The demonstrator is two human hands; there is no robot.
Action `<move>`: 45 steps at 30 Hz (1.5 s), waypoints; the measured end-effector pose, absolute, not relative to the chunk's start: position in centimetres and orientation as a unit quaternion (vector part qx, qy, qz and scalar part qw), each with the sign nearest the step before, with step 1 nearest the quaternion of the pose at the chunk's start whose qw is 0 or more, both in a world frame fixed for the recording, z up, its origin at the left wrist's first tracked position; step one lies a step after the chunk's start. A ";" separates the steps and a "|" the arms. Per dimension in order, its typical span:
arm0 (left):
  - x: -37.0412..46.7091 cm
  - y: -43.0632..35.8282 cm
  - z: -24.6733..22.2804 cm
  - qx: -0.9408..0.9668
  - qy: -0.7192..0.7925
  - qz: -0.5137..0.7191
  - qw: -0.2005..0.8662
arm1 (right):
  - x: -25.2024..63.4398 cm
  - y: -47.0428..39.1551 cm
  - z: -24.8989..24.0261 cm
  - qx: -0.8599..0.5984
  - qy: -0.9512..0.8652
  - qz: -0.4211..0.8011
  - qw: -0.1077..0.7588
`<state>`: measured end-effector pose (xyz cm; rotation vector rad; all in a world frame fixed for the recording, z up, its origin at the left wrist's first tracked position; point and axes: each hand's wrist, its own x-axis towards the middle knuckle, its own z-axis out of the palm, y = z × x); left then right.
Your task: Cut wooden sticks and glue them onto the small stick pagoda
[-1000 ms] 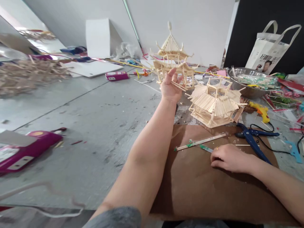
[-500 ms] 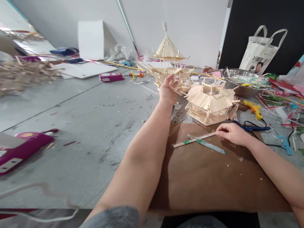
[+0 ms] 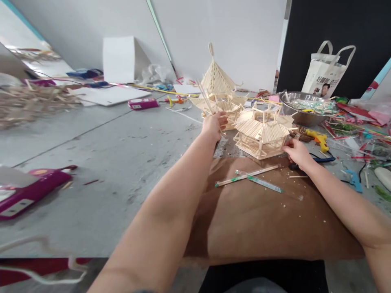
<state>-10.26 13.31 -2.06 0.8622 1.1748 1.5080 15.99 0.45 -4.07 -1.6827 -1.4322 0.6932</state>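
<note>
Two pale wooden-stick models: a low, open-topped pavilion [image 3: 270, 132] just beyond the brown paper sheet [image 3: 259, 228], and a taller, pointed-roofed pavilion [image 3: 218, 79] behind it, to the left. Left hand [image 3: 214, 124]: fingers closed round thin pale sticks [image 3: 204, 95], in front of the taller pavilion; contact with it cannot be told. Right hand [image 3: 296, 152]: fingertips drawn together at the low pavilion's right base corner; what they pinch, if anything, cannot be told. Risks: a left-wrist turn could snag the sticks on the taller roof; a right-hand push could shift the low pavilion or crack a joint.
</note>
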 end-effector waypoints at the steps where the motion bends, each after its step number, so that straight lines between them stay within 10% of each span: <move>1: -10.3 12.5 -2.0 0.350 0.486 0.633 0.490 | 16.2 0.8 -4.0 -0.672 -0.567 0.247 0.408; 30: -6.3 4.1 -0.4 0.388 0.528 0.560 0.507 | 14.2 3.3 -2.6 -0.575 -0.506 0.213 0.606; 45: -8.7 -10.6 3.4 0.413 0.445 0.527 0.595 | 14.1 -11.0 1.3 -0.452 -0.407 0.359 0.707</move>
